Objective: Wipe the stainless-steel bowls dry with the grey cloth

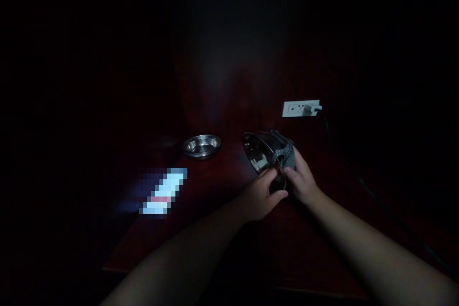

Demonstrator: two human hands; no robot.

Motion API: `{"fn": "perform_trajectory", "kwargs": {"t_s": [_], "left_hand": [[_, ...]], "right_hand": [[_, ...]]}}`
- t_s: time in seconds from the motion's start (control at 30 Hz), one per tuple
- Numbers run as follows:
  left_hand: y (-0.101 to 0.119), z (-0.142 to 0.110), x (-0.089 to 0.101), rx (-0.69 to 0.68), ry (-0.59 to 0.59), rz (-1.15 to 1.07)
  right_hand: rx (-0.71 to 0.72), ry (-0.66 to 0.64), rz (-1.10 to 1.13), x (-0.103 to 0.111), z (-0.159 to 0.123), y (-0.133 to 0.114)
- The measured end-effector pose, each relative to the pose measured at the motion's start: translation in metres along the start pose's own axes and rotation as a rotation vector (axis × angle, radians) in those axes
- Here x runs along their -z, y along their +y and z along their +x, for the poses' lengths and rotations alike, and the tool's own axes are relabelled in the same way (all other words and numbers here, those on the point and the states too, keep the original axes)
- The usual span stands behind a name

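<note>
The scene is very dark. My left hand [258, 198] grips the lower edge of a shiny steel bowl [257, 153] that is tipped on its side above a dark red table [215, 186]. My right hand [301, 179] presses a grey woven cloth [286, 154] against the bowl's right rim. A second steel bowl [202, 146] sits upright on the table to the left, apart from both hands.
A white wall socket [300, 108] with a plug and a dark cable is on the back wall at the right. A bright blurred rectangle [164, 191] lies on the table at the left. The table's front edge [118, 267] runs near my forearms.
</note>
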State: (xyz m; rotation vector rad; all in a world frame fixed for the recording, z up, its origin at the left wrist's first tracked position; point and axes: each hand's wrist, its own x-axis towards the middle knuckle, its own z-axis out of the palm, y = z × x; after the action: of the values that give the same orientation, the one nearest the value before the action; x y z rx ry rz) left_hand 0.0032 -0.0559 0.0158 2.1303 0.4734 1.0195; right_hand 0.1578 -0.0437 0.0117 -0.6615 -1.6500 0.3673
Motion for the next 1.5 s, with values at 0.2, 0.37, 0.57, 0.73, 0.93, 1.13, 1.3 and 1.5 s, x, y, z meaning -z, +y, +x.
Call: {"fn": "perform_trajectory", "kwargs": {"t_s": [0.2, 0.37, 0.57, 0.73, 0.93, 1.13, 1.3, 1.5], "left_hand": [[-0.005, -0.002, -0.002, 0.079, -0.046, -0.113], [-0.004, -0.002, -0.002, 0.107, -0.070, -0.224], [-0.005, -0.002, -0.004, 0.097, -0.122, -0.283], [-0.008, -0.002, -0.003, 0.086, -0.101, -0.222], [-0.004, -0.002, -0.001, 0.094, -0.096, -0.157], [-0.003, -0.003, 0.000, 0.082, -0.042, -0.030], [-0.004, -0.002, -0.001, 0.083, -0.017, 0.010], [-0.006, -0.002, -0.003, 0.081, -0.003, 0.015]], "right_hand": [[-0.041, 0.095, -0.097, -0.007, 0.000, -0.004], [-0.073, 0.142, -0.145, -0.010, -0.001, -0.003], [-0.057, 0.136, -0.131, -0.009, -0.002, -0.001], [-0.045, 0.143, -0.075, -0.011, -0.003, 0.000], [-0.084, 0.172, -0.048, -0.013, -0.004, -0.003], [-0.101, 0.186, 0.004, -0.015, -0.003, -0.004], [-0.120, 0.187, 0.007, -0.017, -0.002, -0.004], [-0.133, 0.189, -0.022, -0.018, -0.003, -0.006]]}}
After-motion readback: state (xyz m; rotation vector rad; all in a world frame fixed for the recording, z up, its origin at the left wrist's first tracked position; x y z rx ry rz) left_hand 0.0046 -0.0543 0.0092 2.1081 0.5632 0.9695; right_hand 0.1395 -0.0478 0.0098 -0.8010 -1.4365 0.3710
